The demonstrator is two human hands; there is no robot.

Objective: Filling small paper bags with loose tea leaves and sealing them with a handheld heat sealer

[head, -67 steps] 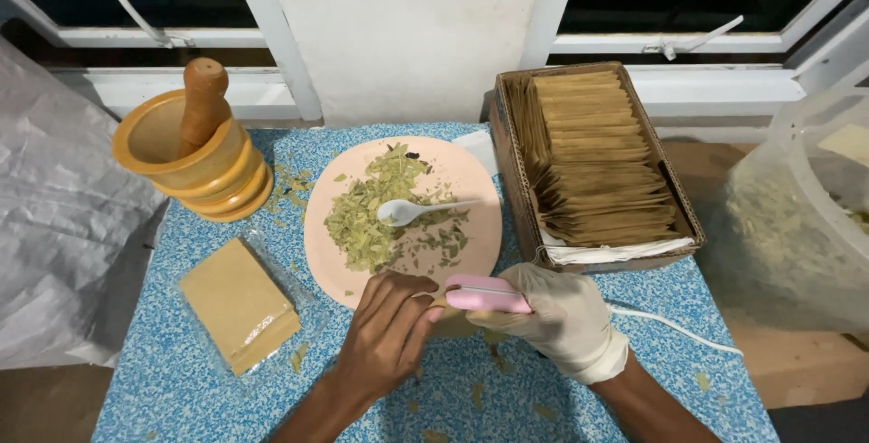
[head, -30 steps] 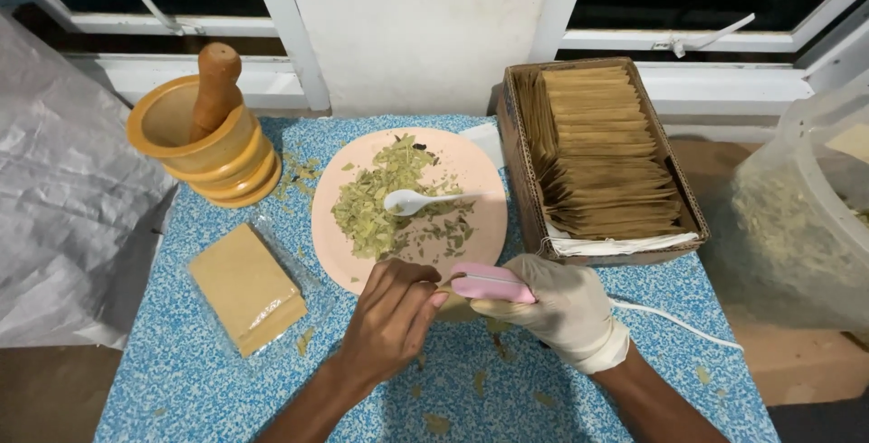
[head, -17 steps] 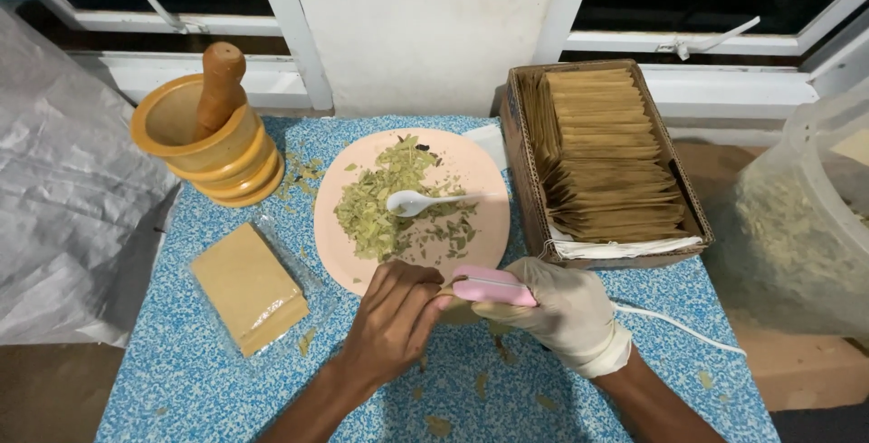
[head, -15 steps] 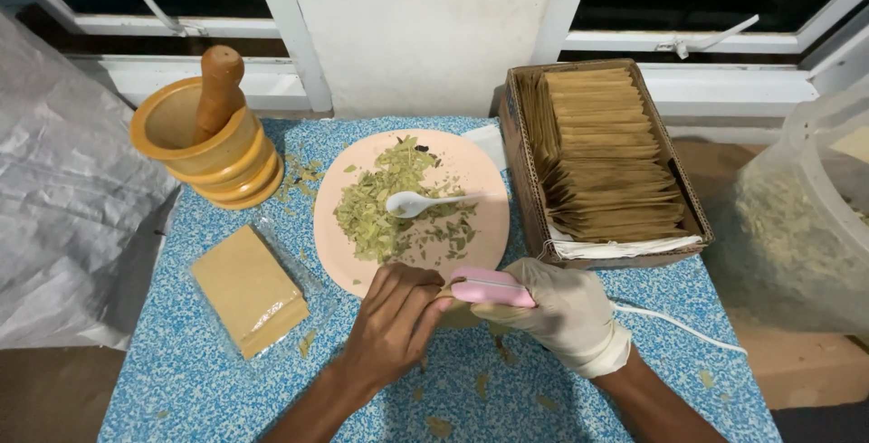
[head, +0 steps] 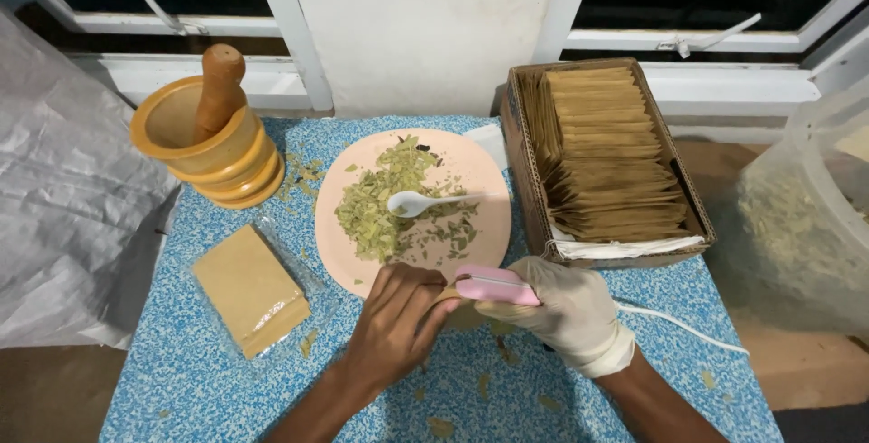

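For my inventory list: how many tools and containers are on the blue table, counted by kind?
Mortar with pestle: 1
Pink plate: 1
White spoon: 1
Cardboard box: 1
Clear packet of brown bags: 1
Pink sealer, in right hand: 1
Total: 6

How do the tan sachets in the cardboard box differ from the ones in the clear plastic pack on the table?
The tan sachets in the open cardboard box stand on edge in a long row, unwrapped. The tan sachets in the clear plastic pack lie flat in a small stack, wrapped. The box sits right of the pink plate, the pack left. Both look like the same tan paper.
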